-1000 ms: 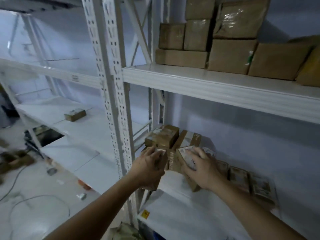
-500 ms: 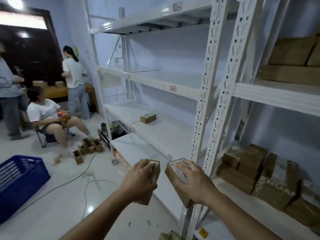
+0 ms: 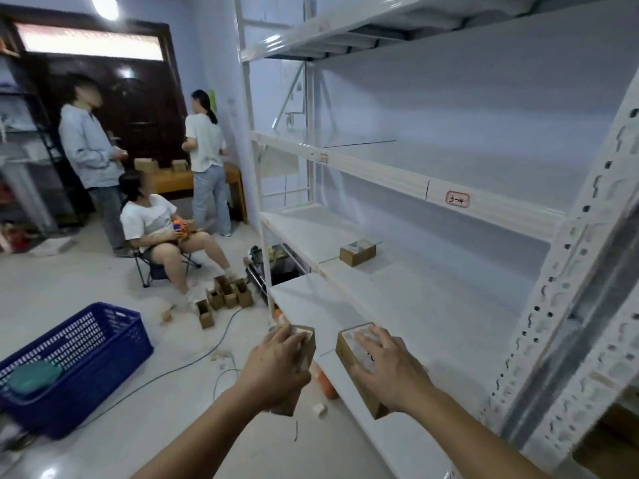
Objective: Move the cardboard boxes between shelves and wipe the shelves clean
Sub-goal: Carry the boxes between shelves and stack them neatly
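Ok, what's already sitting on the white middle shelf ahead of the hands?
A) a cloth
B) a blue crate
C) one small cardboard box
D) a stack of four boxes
C: a single small cardboard box sits alone on the white middle shelf; the blue crate is on the floor.

Two bare forearms rise from the lower edge of the frame, sleeveless as far as seen, ending in ungloved hands, left (image 3: 275, 369) and right (image 3: 389, 369), apparently ringless.

Blue plastic crate (image 3: 74, 364) on the floor; seated person (image 3: 152, 224) on folding chair; dark door (image 3: 103, 98) behind
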{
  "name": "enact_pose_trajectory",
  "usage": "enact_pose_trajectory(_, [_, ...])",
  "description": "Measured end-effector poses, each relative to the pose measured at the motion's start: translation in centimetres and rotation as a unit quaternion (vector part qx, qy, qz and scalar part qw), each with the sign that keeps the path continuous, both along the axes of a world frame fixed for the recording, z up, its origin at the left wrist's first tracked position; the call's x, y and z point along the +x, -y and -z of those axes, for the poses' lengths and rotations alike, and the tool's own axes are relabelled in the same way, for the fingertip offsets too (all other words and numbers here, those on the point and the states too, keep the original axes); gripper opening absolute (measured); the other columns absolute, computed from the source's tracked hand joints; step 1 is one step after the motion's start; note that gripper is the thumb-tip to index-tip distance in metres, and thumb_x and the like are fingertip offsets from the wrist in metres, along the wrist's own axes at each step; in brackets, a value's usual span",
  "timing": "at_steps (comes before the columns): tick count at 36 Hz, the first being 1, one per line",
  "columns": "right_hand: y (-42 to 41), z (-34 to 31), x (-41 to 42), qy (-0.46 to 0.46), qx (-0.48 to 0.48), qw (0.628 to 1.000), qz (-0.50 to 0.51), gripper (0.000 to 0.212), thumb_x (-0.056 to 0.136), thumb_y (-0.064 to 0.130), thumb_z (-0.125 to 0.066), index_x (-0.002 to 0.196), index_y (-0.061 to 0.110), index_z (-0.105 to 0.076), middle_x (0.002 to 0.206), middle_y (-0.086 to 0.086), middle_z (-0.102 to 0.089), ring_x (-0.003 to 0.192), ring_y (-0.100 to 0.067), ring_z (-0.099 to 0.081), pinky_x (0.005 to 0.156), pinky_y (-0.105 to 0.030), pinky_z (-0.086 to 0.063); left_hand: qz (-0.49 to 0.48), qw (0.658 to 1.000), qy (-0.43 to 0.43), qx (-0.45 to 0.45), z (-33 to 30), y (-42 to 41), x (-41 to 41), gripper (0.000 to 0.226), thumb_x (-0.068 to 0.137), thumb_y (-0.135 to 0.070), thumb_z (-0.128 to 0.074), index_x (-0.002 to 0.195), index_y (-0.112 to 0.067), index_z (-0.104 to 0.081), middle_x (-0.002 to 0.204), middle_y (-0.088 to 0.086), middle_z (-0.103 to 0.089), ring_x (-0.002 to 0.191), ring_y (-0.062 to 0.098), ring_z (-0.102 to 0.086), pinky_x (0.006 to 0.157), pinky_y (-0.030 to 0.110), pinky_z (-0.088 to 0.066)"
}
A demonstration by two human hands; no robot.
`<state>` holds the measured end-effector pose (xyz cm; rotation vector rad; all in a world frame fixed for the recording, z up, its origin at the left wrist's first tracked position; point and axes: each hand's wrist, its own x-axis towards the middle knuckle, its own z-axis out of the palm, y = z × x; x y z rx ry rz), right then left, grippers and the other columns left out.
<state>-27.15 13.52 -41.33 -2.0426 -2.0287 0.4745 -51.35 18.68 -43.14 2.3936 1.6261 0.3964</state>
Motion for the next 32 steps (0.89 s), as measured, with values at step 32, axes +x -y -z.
enact_pose_trajectory(32, [-30.7, 1.5, -2.9, -0.028, -0.006, 0.974, 0.224, 0.064, 0.096, 0.062, -0.044, 0.155, 0.038, -0.035, 0.163, 0.016, -0.019, 0.145, -0.015, -0.026, 0.108, -0.036, -0.041, 0.196, 0.98, 0.002, -0.033, 2.6, -40.6, 0.0, 0.061, 0.073, -0.056, -0.046, 0.133, -0.044, -0.045, 0.133, -0.017, -0.041, 0.128, 0.012, -0.042, 0.098, 0.037, -0.047])
